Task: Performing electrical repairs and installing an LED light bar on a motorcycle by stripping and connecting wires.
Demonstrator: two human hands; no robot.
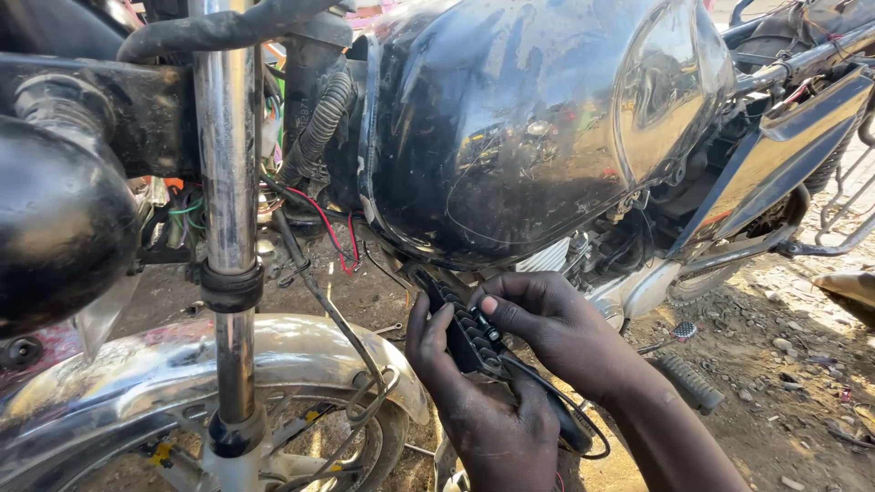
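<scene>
While both hands, left (474, 401) and right (547, 323), clasp the finned part (469, 333), its cable (556, 401) could snag.

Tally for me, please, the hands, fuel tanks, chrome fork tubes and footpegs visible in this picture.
Hands: 2, left hand and right hand, both on the black ribbed part
Fuel tank: 1
Chrome fork tube: 1
Footpeg: 1
Total: 5

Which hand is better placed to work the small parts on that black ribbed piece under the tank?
Likely right: the right hand has fingertips on the black ribbed part, while the left hand grips it from below.
</scene>
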